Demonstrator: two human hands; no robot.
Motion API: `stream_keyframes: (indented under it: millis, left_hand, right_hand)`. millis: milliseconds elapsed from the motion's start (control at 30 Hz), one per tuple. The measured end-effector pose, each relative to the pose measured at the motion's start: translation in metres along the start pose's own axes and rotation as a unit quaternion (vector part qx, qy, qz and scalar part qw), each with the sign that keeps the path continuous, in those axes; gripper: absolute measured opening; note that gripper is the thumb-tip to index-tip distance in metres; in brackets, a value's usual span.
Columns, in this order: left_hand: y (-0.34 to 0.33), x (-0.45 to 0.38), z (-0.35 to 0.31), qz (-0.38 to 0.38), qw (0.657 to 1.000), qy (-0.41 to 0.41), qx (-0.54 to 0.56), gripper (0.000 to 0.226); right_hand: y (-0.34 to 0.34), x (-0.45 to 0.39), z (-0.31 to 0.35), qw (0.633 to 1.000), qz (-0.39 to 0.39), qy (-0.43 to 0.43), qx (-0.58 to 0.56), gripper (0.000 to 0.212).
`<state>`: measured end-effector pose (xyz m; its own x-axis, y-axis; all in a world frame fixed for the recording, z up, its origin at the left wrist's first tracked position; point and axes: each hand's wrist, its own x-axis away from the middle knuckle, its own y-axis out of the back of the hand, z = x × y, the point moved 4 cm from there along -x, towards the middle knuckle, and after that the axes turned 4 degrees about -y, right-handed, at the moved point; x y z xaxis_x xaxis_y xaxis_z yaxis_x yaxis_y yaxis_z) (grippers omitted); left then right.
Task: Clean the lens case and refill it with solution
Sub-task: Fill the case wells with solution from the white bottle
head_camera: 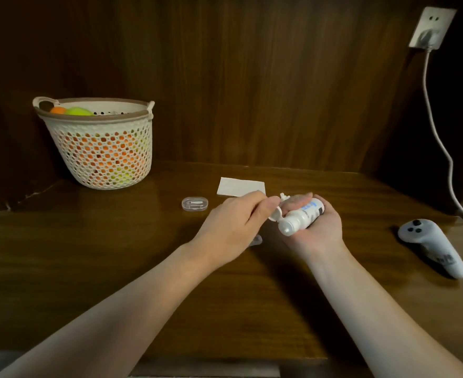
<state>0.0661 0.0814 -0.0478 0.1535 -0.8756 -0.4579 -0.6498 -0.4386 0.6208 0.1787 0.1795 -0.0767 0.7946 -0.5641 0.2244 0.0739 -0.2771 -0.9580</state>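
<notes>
Right hand [317, 222] grips solution bottle [300, 215], long axis slanting, nozzle end away from person. Left hand [235, 219] pinches its flip cap [275, 214]. Clear case piece [256, 239] on desk [116, 255] just beneath left hand, nearer it.

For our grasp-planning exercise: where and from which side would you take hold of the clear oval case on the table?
Grip the clear oval case across its short width, fingers on the two long sides, coming from above. It lies flat and low on the table, with bare wood around it.
</notes>
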Motion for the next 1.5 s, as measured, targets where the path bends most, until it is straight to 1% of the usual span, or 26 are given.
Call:
stream_keyframes:
  millis: [67, 133, 200, 267, 333, 400, 467, 533, 600, 667, 700, 767, 800, 833, 1000, 1167, 1300, 1500]
  left_hand:
    - [0.001, -0.004, 0.011, -0.027, 1.000, 0.013, -0.002, 0.041]
    - [0.000, -0.008, 0.021, -0.036, 0.999, 0.025, 0.008, 0.044]
    - [0.001, -0.013, 0.028, -0.032, 0.999, 0.033, 0.004, 0.045]
    - [0.002, -0.018, 0.035, -0.028, 0.999, 0.033, -0.002, 0.041]
    - [0.004, -0.022, 0.044, -0.036, 0.999, 0.038, 0.000, 0.034]
    - [0.006, -0.022, 0.056, -0.037, 0.998, 0.050, -0.010, 0.032]
    - [0.006, -0.020, 0.072, -0.007, 0.997, 0.069, -0.022, 0.032]
    - [0.007, -0.016, 0.084, 0.052, 0.994, 0.096, -0.027, 0.027]
    - [0.008, -0.014, 0.091, 0.106, 0.987, 0.120, -0.008, 0.016]
    - [0.008, -0.013, 0.091, 0.135, 0.984, 0.113, -0.004, 0.005]
    - [0.007, -0.012, 0.089, 0.150, 0.983, 0.103, -0.023, 0.012]
    - [0.005, -0.011, 0.087, 0.180, 0.977, 0.088, -0.078, 0.040]
    - [0.005, -0.010, 0.086, 0.187, 0.974, 0.084, -0.100, 0.049]
    - [0.005, -0.010, 0.085, 0.189, 0.972, 0.082, -0.114, 0.052]
    - [0.004, -0.011, 0.086, 0.164, 0.976, 0.069, -0.123, 0.038]
    - [0.005, -0.011, 0.087, 0.149, 0.983, 0.052, -0.099, 0.031]
    - [0.005, -0.011, 0.090, 0.142, 0.984, 0.051, -0.096, 0.035]
    - [0.007, -0.011, 0.093, 0.152, 0.985, 0.061, -0.060, 0.036]
  right_hand:
    - [-0.002, -0.011, 0.001, 1.000, -0.007, 0.006, 0.026, 0.009]
    - [-0.003, -0.022, 0.004, 0.998, -0.012, 0.013, 0.052, 0.008]
    - [-0.005, -0.033, 0.007, 0.997, -0.003, 0.023, 0.078, 0.017]
    - [-0.007, -0.043, 0.011, 0.992, 0.004, 0.038, 0.118, 0.025]
    - [-0.008, -0.053, 0.016, 0.987, 0.002, 0.053, 0.152, 0.030]
    - [-0.008, -0.062, 0.021, 0.984, 0.003, 0.061, 0.168, 0.034]
    - [-0.005, -0.071, 0.026, 0.983, 0.005, 0.070, 0.171, 0.035]
    - [0.000, -0.076, 0.030, 0.979, 0.002, 0.081, 0.187, 0.036]
    - [0.004, -0.079, 0.033, 0.970, -0.003, 0.091, 0.224, 0.037]
    - [0.006, -0.079, 0.034, 0.961, 0.000, 0.099, 0.259, 0.038]
    - [0.007, -0.079, 0.033, 0.957, 0.003, 0.103, 0.272, 0.038]
    - [0.007, -0.079, 0.031, 0.953, 0.007, 0.106, 0.285, 0.038]
    - [0.008, -0.079, 0.030, 0.951, 0.009, 0.109, 0.288, 0.038]
    - [0.008, -0.079, 0.029, 0.950, 0.010, 0.112, 0.292, 0.039]
    - [0.009, -0.079, 0.025, 0.943, 0.006, 0.121, 0.311, 0.039]
    - [0.009, -0.079, 0.022, 0.933, 0.022, 0.108, 0.344, 0.039]
    - [0.009, -0.079, 0.017, 0.924, 0.050, 0.086, 0.368, 0.033]
    - [0.008, -0.079, 0.015, 0.923, 0.055, 0.072, 0.373, 0.034]
